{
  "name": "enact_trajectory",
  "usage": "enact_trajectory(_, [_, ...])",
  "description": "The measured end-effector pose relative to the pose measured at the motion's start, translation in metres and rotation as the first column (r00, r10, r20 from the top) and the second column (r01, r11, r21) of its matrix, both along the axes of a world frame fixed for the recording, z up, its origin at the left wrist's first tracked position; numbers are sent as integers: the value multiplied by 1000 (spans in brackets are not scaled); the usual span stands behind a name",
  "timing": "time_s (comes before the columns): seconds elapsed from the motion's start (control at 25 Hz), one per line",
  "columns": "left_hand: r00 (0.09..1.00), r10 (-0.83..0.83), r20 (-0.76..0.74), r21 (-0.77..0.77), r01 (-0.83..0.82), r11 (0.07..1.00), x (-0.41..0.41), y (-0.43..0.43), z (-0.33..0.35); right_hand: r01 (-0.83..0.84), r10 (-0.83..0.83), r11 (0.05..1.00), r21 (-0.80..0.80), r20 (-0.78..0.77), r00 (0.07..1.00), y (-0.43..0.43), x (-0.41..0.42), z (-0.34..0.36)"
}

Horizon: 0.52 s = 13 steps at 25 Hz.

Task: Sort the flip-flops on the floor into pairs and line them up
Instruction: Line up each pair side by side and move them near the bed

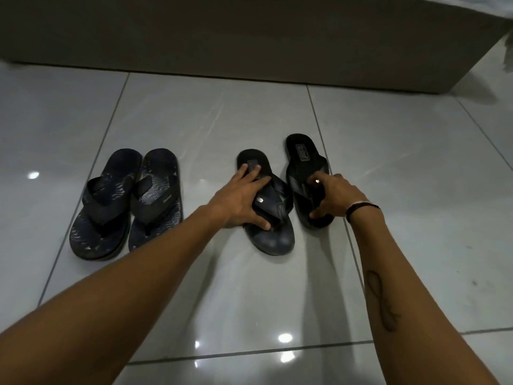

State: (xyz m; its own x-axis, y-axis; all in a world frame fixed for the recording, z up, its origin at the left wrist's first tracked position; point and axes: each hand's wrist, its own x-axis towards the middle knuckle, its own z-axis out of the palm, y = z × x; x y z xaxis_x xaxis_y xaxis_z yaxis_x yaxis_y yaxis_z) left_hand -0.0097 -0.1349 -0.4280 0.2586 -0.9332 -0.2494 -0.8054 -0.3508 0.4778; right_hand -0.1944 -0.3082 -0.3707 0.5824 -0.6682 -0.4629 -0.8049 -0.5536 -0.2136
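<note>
My left hand [241,197] presses, fingers spread, on one black rubber flip-flop [273,238]; my right hand [337,194] grips the matching black flip-flop [302,152] just beside. The navy patterned pair [97,234] stands touching on the grey tiled floor [222,112].

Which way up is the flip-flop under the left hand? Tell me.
Right way up: the black flip-flop lies sole down on the floor, strap on top, under the left hand.

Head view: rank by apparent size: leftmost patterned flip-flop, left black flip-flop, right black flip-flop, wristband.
1. leftmost patterned flip-flop
2. left black flip-flop, under the left hand; nearly ties 1
3. right black flip-flop, gripped by the right hand; lies farther back, so unsure
4. wristband
</note>
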Motion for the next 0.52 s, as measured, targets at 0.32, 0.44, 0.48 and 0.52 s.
enact_trajectory(0.32, [997,-10,-72,-62,6,998,7,-11,-6,-95,100,995,-36,198,975,-14,11,6])
enact_trajectory(0.44, [999,-5,-46,39,7,999,0,-5,-7,-173,175,982,78,-23,984,-21,8,-3])
enact_trajectory(0.48, [1000,-4,-23,61,6,998,-1,-6,-6,-175,181,981,80,-68,981,-23,3,-5])
enact_trajectory(0.52, [1000,5,-5,69,-5,998,-1,-10,-4,-171,178,982,80,-91,980,-23,-3,-6])
